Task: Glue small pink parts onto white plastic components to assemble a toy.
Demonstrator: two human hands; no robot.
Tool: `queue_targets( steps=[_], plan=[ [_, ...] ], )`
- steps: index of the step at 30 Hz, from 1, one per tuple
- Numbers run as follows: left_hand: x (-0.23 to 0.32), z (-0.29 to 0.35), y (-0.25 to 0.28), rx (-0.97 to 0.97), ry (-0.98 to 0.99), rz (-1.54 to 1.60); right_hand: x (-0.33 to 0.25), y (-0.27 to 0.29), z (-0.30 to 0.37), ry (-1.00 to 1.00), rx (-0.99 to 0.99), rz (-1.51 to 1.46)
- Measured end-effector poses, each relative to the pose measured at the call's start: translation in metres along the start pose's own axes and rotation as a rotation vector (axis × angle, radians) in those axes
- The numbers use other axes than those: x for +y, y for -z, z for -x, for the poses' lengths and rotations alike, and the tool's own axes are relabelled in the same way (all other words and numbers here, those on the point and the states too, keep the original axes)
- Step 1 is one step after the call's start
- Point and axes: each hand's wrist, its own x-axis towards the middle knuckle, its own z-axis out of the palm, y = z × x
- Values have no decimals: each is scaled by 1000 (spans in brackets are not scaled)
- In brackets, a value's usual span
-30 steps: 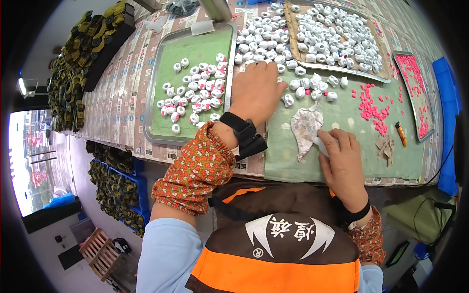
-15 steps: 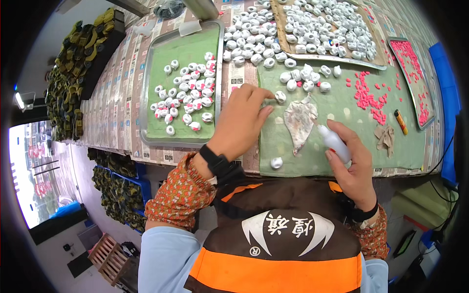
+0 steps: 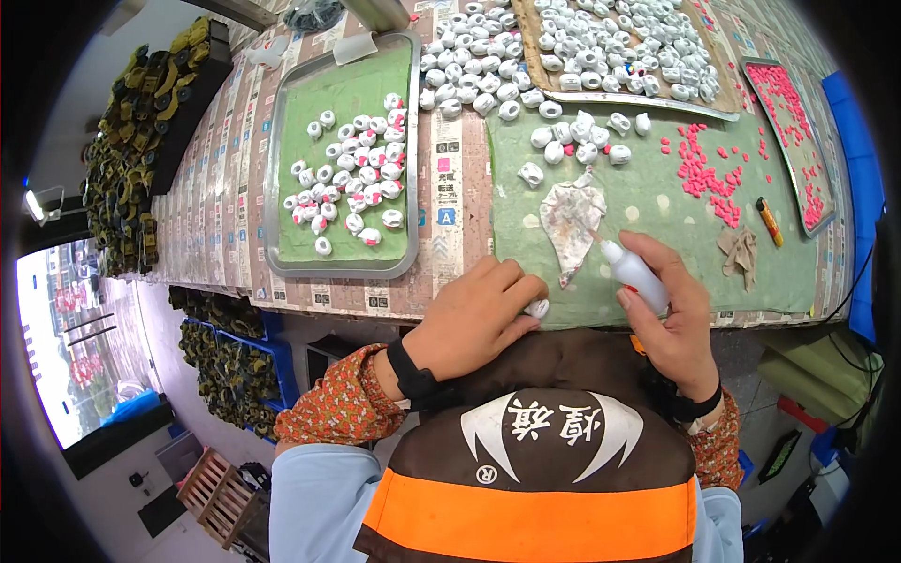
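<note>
Your left hand (image 3: 477,314) is at the near edge of the bench (image 3: 450,246), thumb and forefinger closed around a small white piece (image 3: 538,308). That piece sits at the front left corner of the green cloth (image 3: 648,208); whether it touches the cloth, you cannot tell from this view. Your right hand (image 3: 678,321) grasps a white squeeze bottle (image 3: 633,270) between thumb and fingers, tilted so that its nozzle points up and to the left. The nozzle tip lies over the right edge of a stained white rag (image 3: 569,221), though contact between them is too small to make out. Just beyond the rag, to its left, one lone piece (image 3: 530,174) rests on the cloth, and a loose cluster (image 3: 584,133) of similar ones lies farther back, near the large tray (image 3: 638,105) heaped with more. To your right you have scattered pink bits (image 3: 706,176), a crumpled tan scrap (image 3: 740,259) and an orange-yellow tube (image 3: 770,221), with a narrow tray (image 3: 819,226) of pink bits beyond them. On your left, a green-lined tray (image 3: 302,103) holds spread-out white pieces (image 3: 355,167), many of them bearing pink parts.
</note>
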Motion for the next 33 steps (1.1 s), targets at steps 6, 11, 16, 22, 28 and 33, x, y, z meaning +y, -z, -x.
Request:
queue_targets(
  steps=[6,11,16,22,28,33],
  plan=[
    [4,-1,-3,88,247,443,-6,-2,5,-142,40,-196],
    [-2,-4,-3,46,386,1430,-13,-2,6,-152,13,-278],
    [8,-13,2,6,407,1574,-25,-12,3,-147,-79,-377],
    [8,-10,-12,-9,342,1390,-31,-27,-7,-110,-106,-393],
    [-2,-8,-14,-119,348,1344,-23,-29,-10,-49,-113,-325],
    [-2,-4,-11,-86,419,1389,-23,-28,-8,-32,-98,-337]
  ],
)
